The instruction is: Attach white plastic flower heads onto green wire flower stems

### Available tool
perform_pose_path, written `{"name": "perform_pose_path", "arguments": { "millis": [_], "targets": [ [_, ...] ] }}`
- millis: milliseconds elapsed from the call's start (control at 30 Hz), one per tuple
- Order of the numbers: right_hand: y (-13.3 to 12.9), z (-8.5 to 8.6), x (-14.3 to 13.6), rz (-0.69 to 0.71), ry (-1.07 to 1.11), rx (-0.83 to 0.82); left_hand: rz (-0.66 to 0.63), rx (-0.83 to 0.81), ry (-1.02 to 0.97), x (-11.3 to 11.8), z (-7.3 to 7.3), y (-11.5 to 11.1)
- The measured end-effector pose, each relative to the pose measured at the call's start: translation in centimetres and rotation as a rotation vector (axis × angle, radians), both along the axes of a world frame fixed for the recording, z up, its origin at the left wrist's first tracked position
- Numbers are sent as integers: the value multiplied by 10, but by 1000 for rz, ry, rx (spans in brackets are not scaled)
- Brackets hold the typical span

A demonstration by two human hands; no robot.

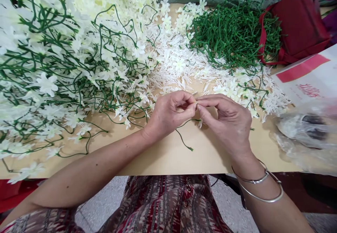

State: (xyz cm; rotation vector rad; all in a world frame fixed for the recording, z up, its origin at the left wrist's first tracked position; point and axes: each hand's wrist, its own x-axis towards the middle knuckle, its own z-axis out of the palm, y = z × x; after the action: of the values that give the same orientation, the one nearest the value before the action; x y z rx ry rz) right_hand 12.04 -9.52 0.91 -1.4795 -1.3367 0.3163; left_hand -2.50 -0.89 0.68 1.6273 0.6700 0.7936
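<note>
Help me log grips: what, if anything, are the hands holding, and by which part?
The left hand and right hand pinch a tiny, pale piece between them; which part cannot be told.

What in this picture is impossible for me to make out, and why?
All in the head view:
The small piece between left hand and right hand: mostly covered by fingertips.
The dark thing in clear plastic: blurred by the wrapping.
The red lettering: too small to read.
The white flower pile: cut off by the left and top edges.
</note>
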Motion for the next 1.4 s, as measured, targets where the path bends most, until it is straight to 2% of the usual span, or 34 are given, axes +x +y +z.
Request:
{"name": "perform_pose_path", "arguments": {
  "millis": [167,267,500,767,967,1400],
  "targets": [
    [1,-1,-1,-20,-90,48,5,44,20,0,2,-1],
    [1,-1,-1,-25,-70,47,6,61,32,1,2,-2],
    [1,0,0,9,-41,43,-24,-133,-37,1,-5,1],
    [1,-2,-2,-40,-137,59,-8,-131,-27,3,-4,-1],
    [2,0,-4,-30,-62,18,6,-103,-22,3,-4,-2],
    [2,-6,0,21,132,-60,-77,-196,-38,3,-2,4]
  ]
}}
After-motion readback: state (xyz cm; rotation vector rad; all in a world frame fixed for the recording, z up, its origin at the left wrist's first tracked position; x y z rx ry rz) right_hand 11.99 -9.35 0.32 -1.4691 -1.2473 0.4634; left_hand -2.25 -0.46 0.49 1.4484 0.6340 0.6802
